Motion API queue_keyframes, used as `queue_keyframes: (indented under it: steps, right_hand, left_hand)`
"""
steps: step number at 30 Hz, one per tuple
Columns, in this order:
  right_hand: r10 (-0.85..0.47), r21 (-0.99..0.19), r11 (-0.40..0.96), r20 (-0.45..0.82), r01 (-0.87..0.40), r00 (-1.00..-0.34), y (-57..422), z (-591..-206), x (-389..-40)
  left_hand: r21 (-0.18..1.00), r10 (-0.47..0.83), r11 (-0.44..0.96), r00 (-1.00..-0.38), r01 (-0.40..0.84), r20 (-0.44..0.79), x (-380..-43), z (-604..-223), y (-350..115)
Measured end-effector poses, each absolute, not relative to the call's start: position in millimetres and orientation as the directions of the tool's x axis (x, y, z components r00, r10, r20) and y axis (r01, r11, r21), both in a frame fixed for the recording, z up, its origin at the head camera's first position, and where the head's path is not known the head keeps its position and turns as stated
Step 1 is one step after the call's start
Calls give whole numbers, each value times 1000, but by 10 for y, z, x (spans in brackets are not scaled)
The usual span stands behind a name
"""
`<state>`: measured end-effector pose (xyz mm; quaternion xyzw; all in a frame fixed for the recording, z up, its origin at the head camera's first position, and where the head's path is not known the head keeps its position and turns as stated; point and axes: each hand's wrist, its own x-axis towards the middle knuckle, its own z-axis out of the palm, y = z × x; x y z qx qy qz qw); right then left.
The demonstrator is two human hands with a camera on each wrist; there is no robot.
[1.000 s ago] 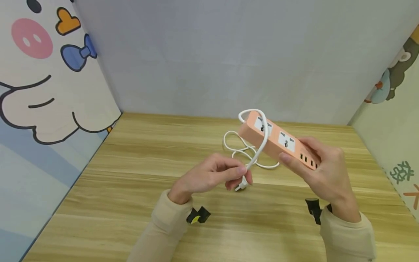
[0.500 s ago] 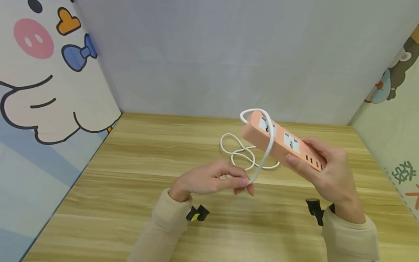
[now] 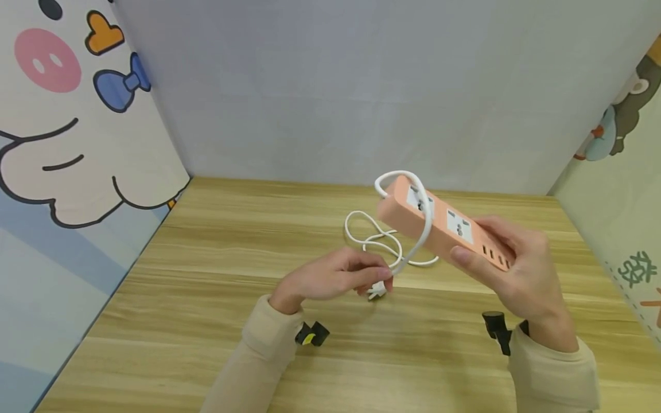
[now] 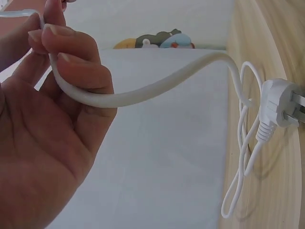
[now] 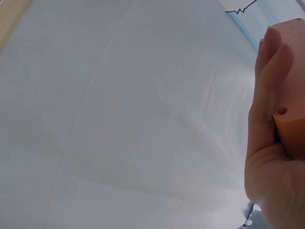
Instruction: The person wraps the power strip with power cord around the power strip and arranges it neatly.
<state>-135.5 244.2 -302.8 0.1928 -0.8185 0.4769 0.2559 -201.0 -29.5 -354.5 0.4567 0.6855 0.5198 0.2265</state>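
My right hand [image 3: 521, 269] grips the lower end of an orange power strip [image 3: 439, 226], tilted up above the table with its sockets and USB ports facing me. From its upper end a white cord [image 3: 426, 223] loops over the face and runs down to my left hand [image 3: 335, 278]. There the thumb and fingers pinch the cord, which the left wrist view shows passing between them. Beyond the fingers the plug [image 4: 281, 102] lies by the table with its metal prongs showing. In the right wrist view, fingers wrap the strip's underside [image 5: 293, 90].
The rest of the cord [image 3: 356, 221] lies in loose loops on the wooden table [image 3: 206, 275] behind the left hand. A grey-white panel [image 3: 335, 97] stands along the back edge, with cartoon-printed panels [image 3: 77, 172] at both sides. Black wrist mounts [image 3: 312, 334] sit at the sleeves.
The left hand dips slightly with the pinched cord, then rises again. The right hand and power strip have shifted a little to the right. Both holds stay the same.
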Motion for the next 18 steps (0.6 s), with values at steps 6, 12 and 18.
queue_keyframes:
  steps: [6,12,18]
  right_hand:
    - [-89,-680,465,602,-567,-794,2454,-3015,-1356]
    - [-105,-676,467,597,-569,-795,2451,-3018,-1355]
    - [-106,-684,455,594,-570,-797,2456,-3021,-1351]
  left_hand:
    - [921,833,88,-535,381,142,-2040,-3565,-298]
    - [928,805,113,-580,355,123,-2050,-3581,-302]
    - [937,778,143,-621,319,92,-2048,-3568,-305]
